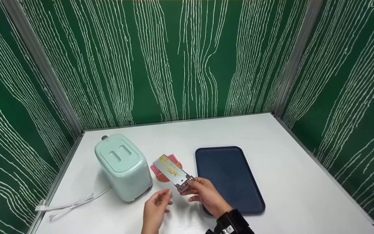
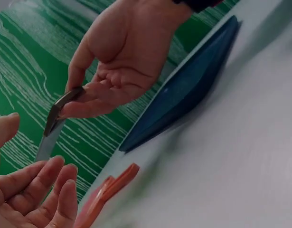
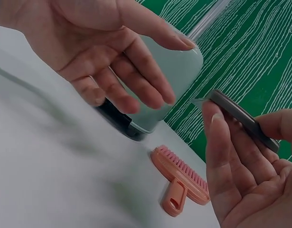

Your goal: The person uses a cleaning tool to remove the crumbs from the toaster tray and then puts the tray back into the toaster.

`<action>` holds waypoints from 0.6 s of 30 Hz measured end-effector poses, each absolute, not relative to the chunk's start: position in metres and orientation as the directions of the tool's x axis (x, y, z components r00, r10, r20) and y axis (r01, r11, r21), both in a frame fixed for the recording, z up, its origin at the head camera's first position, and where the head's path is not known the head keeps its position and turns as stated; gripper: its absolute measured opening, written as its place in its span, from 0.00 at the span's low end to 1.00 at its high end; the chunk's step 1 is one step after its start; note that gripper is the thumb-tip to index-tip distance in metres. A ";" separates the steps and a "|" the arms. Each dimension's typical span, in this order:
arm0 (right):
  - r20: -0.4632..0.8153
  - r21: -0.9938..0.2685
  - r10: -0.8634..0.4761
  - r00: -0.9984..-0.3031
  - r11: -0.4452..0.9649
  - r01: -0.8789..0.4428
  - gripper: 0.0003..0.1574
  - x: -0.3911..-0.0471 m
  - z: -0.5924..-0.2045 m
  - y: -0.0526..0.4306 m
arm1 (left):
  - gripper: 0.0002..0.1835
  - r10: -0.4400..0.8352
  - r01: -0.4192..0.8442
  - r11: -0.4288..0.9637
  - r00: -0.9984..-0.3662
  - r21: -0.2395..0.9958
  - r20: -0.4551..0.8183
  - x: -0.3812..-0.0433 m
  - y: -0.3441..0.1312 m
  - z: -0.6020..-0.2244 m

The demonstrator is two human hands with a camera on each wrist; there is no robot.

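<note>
My right hand (image 1: 208, 196) pinches the dark slotted end of a toaster crumb tray (image 1: 170, 167) between thumb and fingers. Yellow-brown crumbs lie along the tray's flat metal face, and it is held up above the table. My left hand (image 1: 156, 208) is just left of the tray's near end, its fingers loosely bent and holding nothing. Below the tray lies an orange brush (image 3: 181, 175) with pink bristles, partly hidden in the head view. The mint-green toaster (image 1: 122, 165) stands upright to the left of the brush.
A dark blue tray (image 1: 224, 172) lies flat on the white table to the right, partly behind my right hand. The toaster's white cord (image 1: 73, 204) and plug lie at the left edge. Green walls with white lines enclose the table.
</note>
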State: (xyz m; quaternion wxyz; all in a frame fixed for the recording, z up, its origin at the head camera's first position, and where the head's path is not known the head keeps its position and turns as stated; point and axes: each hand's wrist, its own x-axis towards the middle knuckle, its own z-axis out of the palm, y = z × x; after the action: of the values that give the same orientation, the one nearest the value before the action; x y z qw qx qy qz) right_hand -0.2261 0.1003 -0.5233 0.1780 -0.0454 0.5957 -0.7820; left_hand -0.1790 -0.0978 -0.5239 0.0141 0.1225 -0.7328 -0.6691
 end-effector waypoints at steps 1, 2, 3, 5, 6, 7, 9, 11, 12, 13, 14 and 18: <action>-0.142 -0.947 -0.323 -0.935 -0.231 0.224 0.19 -0.225 -0.523 0.100 | 0.25 -0.207 -0.157 0.066 -0.968 0.985 -0.140 -0.180 -0.095 -0.523; -0.142 -0.946 -0.314 -0.939 -0.235 0.222 0.19 -0.224 -0.522 0.099 | 0.26 -0.218 -0.152 0.062 -0.967 0.986 -0.135 -0.181 -0.092 -0.523; -0.141 -0.946 -0.305 -0.942 -0.241 0.219 0.20 -0.223 -0.521 0.099 | 0.26 -0.229 -0.150 0.058 -0.964 0.987 -0.133 -0.183 -0.090 -0.523; -0.139 -0.944 -0.284 -0.949 -0.252 0.213 0.20 -0.222 -0.520 0.098 | 0.27 -0.236 -0.147 0.051 -0.963 0.988 -0.131 -0.186 -0.085 -0.524; -0.141 -0.943 -0.271 -0.952 -0.257 0.213 0.20 -0.221 -0.520 0.098 | 0.27 -0.233 -0.151 0.050 -0.963 0.987 -0.136 -0.187 -0.083 -0.524; -0.142 -0.941 -0.260 -0.955 -0.263 0.212 0.20 -0.221 -0.520 0.098 | 0.28 -0.225 -0.159 0.046 -0.964 0.986 -0.145 -0.189 -0.082 -0.524; -0.141 -0.938 -0.236 -0.961 -0.278 0.206 0.18 -0.221 -0.520 0.097 | 0.28 -0.194 -0.162 0.033 -0.969 0.986 -0.152 -0.191 -0.079 -0.524; -0.142 -0.935 -0.214 -0.966 -0.292 0.202 0.16 -0.221 -0.521 0.095 | 0.28 -0.162 -0.167 0.015 -0.973 0.986 -0.163 -0.195 -0.077 -0.524; -0.143 -0.932 -0.204 -0.968 -0.301 0.201 0.16 -0.222 -0.522 0.093 | 0.29 -0.149 -0.167 0.005 -0.975 0.986 -0.164 -0.196 -0.077 -0.524; -0.141 -0.930 -0.195 -0.971 -0.311 0.198 0.15 -0.221 -0.523 0.092 | 0.28 -0.136 -0.163 -0.010 -0.977 0.987 -0.163 -0.198 -0.076 -0.524; -0.140 -0.927 -0.185 -0.973 -0.322 0.195 0.14 -0.221 -0.523 0.091 | 0.28 -0.125 -0.157 -0.025 -0.979 0.987 -0.159 -0.200 -0.075 -0.524; -0.133 -0.917 -0.154 -0.979 -0.356 0.180 0.14 -0.219 -0.525 0.087 | 0.25 -0.104 -0.135 -0.092 -0.984 0.987 -0.144 -0.206 -0.072 -0.525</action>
State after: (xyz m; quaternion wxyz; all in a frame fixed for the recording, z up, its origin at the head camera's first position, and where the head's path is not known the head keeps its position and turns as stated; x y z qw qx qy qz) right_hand -0.2191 0.0866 -0.5250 0.1015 0.0118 0.5583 -0.8233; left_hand -0.2063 -0.0723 -0.5251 -0.0106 0.0887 -0.6738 -0.7335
